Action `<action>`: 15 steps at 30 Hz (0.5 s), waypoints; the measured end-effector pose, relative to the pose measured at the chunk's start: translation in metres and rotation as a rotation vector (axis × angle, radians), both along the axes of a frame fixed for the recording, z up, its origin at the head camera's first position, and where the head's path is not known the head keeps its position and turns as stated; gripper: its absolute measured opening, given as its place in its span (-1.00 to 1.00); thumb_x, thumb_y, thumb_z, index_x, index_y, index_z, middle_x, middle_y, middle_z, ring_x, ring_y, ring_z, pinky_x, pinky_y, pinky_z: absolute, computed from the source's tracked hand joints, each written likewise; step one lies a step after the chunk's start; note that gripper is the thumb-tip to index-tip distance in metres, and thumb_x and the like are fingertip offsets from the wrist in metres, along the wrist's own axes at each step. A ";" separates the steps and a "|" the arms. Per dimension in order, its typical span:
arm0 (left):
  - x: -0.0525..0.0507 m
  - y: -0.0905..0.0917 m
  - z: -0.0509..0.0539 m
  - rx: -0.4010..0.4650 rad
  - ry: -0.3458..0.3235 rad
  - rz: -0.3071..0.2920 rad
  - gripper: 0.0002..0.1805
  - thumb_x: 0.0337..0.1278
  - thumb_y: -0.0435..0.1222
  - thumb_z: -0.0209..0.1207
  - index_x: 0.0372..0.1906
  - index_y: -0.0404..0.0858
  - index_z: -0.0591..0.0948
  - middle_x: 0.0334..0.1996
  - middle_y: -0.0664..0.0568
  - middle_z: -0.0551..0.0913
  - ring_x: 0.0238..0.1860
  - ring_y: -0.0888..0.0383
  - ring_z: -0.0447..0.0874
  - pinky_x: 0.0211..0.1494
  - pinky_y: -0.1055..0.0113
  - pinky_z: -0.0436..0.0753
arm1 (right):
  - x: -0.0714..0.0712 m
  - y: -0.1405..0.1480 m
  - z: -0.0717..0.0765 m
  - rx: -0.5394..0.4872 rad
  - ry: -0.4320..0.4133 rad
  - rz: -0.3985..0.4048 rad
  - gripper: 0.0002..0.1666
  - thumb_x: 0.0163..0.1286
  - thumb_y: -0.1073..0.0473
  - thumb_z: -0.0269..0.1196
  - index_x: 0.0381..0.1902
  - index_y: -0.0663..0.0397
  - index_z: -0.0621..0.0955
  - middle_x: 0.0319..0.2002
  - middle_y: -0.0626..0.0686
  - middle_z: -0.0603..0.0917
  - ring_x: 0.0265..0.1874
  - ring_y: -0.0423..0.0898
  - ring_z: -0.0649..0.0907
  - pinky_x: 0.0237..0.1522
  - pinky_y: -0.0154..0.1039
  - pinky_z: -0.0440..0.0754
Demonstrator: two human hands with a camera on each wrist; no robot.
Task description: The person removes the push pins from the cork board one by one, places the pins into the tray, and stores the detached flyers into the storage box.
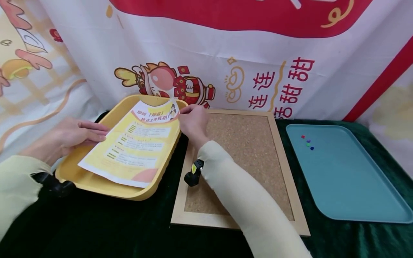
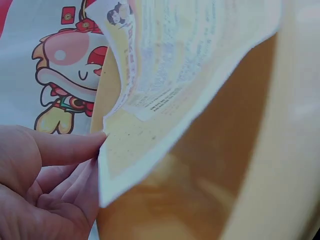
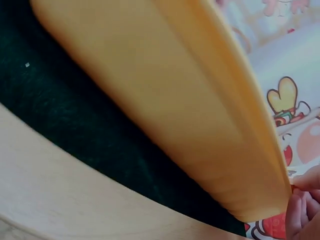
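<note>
A yellow and white printed sheet of paper (image 1: pixel 135 147) lies tilted over a yellow tray (image 1: pixel 72 172), its lower edge lifted off the tray floor. At the sheet's left edge, my left hand (image 1: pixel 72 138) pinches the paper between thumb and fingers; the left wrist view shows this grip at a corner of the sheet (image 2: pixel 135 155). My right hand (image 1: pixel 195 123) pinches the sheet's upper right corner beside the tray's rim. In the right wrist view, the fingers of my right hand (image 3: pixel 306 205) are partly cut off at the frame's edge, and the tray's outer wall (image 3: pixel 150 85) fills the middle.
A wood-framed cork board (image 1: pixel 245 143) lies right of the yellow tray, partly under my right forearm. Farther right, a blue-green tray (image 1: pixel 355 179) carries several small coloured pieces (image 1: pixel 308 144). Dark green cloth (image 1: pixel 129 229) covers the table, and a printed banner (image 1: pixel 209 46) hangs behind.
</note>
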State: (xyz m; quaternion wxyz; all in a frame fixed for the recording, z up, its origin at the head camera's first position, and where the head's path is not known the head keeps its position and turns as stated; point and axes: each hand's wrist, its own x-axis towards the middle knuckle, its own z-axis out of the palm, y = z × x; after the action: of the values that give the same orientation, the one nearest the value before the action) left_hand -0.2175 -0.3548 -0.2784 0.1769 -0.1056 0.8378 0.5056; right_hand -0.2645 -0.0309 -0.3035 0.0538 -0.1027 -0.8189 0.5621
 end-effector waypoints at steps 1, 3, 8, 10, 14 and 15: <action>0.000 0.000 -0.001 -0.002 0.000 0.001 -0.74 0.37 -0.31 0.39 -0.13 0.22 0.78 -0.34 0.46 0.82 -0.23 0.45 0.81 -0.05 0.43 0.79 | 0.001 -0.002 -0.001 0.032 0.013 0.008 -0.92 0.48 0.16 0.41 -0.18 0.02 0.80 -0.21 0.01 0.75 -0.27 -0.10 0.70 -0.23 -0.32 0.79; 0.001 0.001 -0.005 -0.015 0.004 0.006 -0.73 0.36 -0.31 0.40 0.00 0.14 0.79 -0.34 0.46 0.81 -0.24 0.44 0.81 -0.05 0.42 0.80 | 0.003 -0.005 -0.003 0.101 0.037 0.022 -0.91 0.50 0.14 0.40 -0.16 0.02 0.80 -0.21 -0.01 0.75 -0.26 -0.12 0.70 -0.22 -0.34 0.78; 0.000 0.005 -0.011 -0.101 0.023 0.009 -0.32 0.39 -0.23 0.38 0.51 -0.36 0.48 -0.33 0.46 0.79 -0.26 0.46 0.80 -0.05 0.42 0.80 | 0.006 -0.009 -0.007 0.241 0.067 0.059 -0.88 0.54 0.13 0.35 -0.09 0.00 0.79 -0.22 -0.03 0.76 -0.25 -0.13 0.68 -0.20 -0.34 0.75; 0.000 0.006 -0.012 -0.137 0.022 0.004 -0.21 0.42 -0.16 0.36 0.57 -0.45 0.35 -0.30 0.44 0.79 -0.25 0.46 0.79 -0.06 0.43 0.79 | 0.006 -0.009 -0.007 0.273 0.074 0.075 -0.88 0.55 0.15 0.34 -0.08 0.00 0.78 -0.21 -0.03 0.76 -0.23 -0.13 0.67 -0.14 -0.32 0.75; -0.001 0.007 -0.012 -0.149 0.017 0.014 -0.16 0.46 -0.09 0.32 0.60 -0.45 0.29 -0.30 0.46 0.79 -0.24 0.48 0.79 -0.05 0.48 0.77 | 0.007 -0.003 -0.008 0.270 0.099 0.124 -0.88 0.53 0.19 0.34 -0.06 0.02 0.78 -0.19 -0.03 0.75 -0.17 -0.11 0.66 -0.05 -0.30 0.74; 0.000 0.007 -0.011 -0.148 0.018 0.017 -0.15 0.47 -0.08 0.32 0.61 -0.43 0.28 -0.32 0.51 0.77 -0.23 0.51 0.77 -0.05 0.50 0.76 | 0.007 0.000 -0.007 0.256 0.111 0.138 -0.88 0.53 0.20 0.34 -0.06 0.02 0.78 -0.18 -0.02 0.75 -0.16 -0.11 0.65 -0.05 -0.31 0.74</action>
State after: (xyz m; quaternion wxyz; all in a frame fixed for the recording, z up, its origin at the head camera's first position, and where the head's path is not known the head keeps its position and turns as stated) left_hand -0.2174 -0.3476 -0.2897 0.1567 -0.1211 0.8735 0.4447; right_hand -0.2573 -0.0312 -0.3109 0.0728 -0.0074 -0.8847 0.4604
